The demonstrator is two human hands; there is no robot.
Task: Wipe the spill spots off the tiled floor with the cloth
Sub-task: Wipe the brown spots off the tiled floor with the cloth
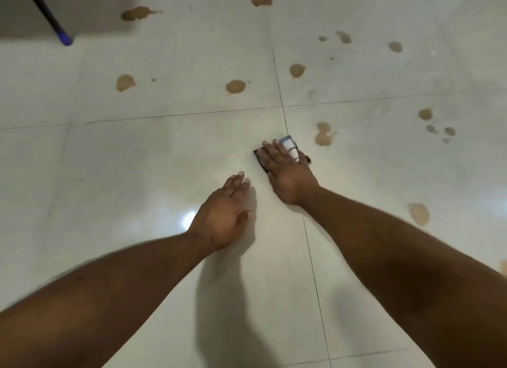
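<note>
Right hand [285, 172] pressing flat on the cloth [288, 145], fingers straight and spread, palm down, nothing curled round the fabric

Cloth lying on the tiled floor [137, 153] just right of the lengthwise grout line, a little nearer than the crossing of the grout lines; pale blue-grey part showing past the fingertips, dark edge showing left of the hand; most of it hidden under the hand

Left hand [222, 216] reaching out nearer the body and left of the right hand, fingers straight and close together, holding nothing; hovering over or resting on the tile, cannot tell which; shadow falling just right of it

Hands apart, a strip of bare tile between them

Brown spill spot [323, 137] lying just right of the cloth, not touching it

More brown spots spreading beyond: round one [235, 86] left of the grout line, one [297, 70] right of it, one [125, 82] farther left, two [136, 13] [261, 1] near the top edge

Paler spot [419, 213] sitting near the right forearm; greyish smudges [440, 130] scattered far right

Dark pole with blue tip [64, 39] leaning in at the top left corner, tip touching the floor

Bright glare patch [189, 219] showing on the tile beside the left wrist
</note>
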